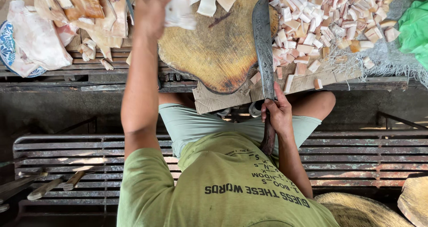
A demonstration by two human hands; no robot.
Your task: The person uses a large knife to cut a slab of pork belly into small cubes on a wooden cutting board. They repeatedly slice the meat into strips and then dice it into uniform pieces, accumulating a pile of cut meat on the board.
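My left hand (154, 6) reaches to the far side of a round wooden chopping block (218, 53) and grips a pale, fatty strip (180, 10) lying on it. My right hand (277, 113) is closed on the dark handle of a long, heavy knife (264, 44). Its blade lies flat along the block's right side, pointing away from me. Right of the blade is a heap of small pale cut cubes (321, 26), spread over cardboard (307, 82) and a frayed sack.
Larger uncut pale slabs (67, 17) are piled at the left, over a blue patterned plate (6, 44). A green plastic bag (414, 26) lies at the far right. Below me is a rusty metal grate (356, 155), with spare knives (44, 187) lower left and wooden blocks (414, 200) lower right.
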